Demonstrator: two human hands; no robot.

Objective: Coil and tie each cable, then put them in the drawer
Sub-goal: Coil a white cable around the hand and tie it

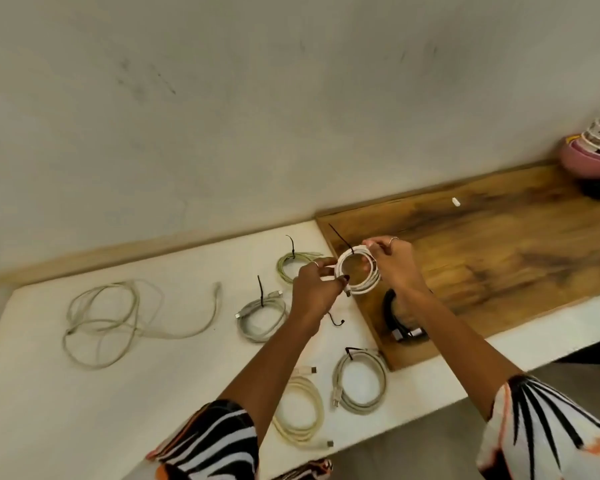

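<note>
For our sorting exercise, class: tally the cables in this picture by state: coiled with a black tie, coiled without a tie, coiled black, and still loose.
Coiled with black tie: 4 (white coil in hands, greenish, grey, grey near front)
Coiled, no tie visible: 1 (cream)
Coiled black cable, tie unclear: 1
Loose pale cable: 1
Total: 7

Soft, even, warm-tinted light, faint shadows, slightly blurred throughout, with wide-angle bending at the edges.
</note>
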